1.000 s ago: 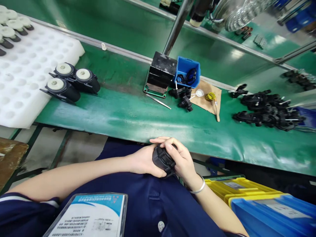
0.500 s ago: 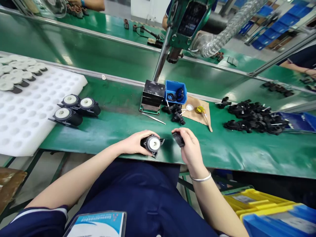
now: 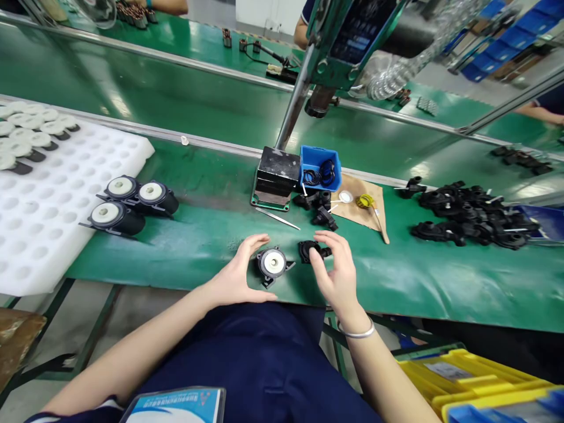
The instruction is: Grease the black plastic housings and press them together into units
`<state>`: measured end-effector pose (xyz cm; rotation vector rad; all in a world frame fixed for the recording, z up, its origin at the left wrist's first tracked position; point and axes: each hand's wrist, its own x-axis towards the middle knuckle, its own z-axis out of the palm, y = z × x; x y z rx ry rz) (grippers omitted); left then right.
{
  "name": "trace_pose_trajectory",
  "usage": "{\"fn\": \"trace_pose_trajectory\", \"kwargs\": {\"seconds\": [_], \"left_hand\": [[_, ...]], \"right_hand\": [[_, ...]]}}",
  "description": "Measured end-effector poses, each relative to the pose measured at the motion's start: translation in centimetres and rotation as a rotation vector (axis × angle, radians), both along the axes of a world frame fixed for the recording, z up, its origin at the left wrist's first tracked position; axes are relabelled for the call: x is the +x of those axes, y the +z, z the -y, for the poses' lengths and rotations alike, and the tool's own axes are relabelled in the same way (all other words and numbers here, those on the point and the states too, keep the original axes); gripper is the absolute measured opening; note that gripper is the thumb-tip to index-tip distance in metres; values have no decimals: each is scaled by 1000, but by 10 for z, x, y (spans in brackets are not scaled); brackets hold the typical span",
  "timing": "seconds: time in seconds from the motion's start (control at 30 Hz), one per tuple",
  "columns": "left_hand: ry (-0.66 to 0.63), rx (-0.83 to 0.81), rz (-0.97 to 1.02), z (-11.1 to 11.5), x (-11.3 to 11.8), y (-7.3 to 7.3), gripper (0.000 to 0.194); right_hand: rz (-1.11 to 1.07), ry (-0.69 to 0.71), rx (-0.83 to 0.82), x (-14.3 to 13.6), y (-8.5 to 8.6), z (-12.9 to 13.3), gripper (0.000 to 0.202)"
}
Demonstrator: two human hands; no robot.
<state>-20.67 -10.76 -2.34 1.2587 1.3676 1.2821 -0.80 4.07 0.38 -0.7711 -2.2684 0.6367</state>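
One badge [image 3: 178, 406] bears blurred lettering; the left hand [image 3: 235, 278] frames a white-topped housing [image 3: 272, 263].

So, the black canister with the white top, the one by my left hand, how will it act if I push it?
The canister looks hard-walled, so it probably won't squash. It seems to stand on end, white top up, so a sideways push might tip it. The tabs jutting out would likely stop it rolling freely.

Black part [image 3: 305, 251] partly behind right hand [image 3: 338, 271]
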Motion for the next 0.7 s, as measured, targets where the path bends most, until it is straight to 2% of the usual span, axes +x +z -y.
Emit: {"fn": "trace_pose_trajectory", "kwargs": {"seconds": [0.1, 0.23, 0.4, 0.6, 0.7], "left_hand": [[129, -2, 19, 5, 13, -7, 92], [118, -3, 22, 5, 11, -10, 85], [38, -2, -23, 3, 0, -8, 81], [-10, -7, -33, 0, -3, -7, 79], [-26, -12, -38, -1, -4, -6, 76]], "right_hand": [[82, 225, -51, -9, 13, 8, 35], [185, 363, -23, -24, 16, 11, 41], [178, 402, -82, -32, 16, 7, 31], [161, 360, -300, -35, 25, -2, 17], [208, 360, -459, -41, 32, -11, 14]]}}
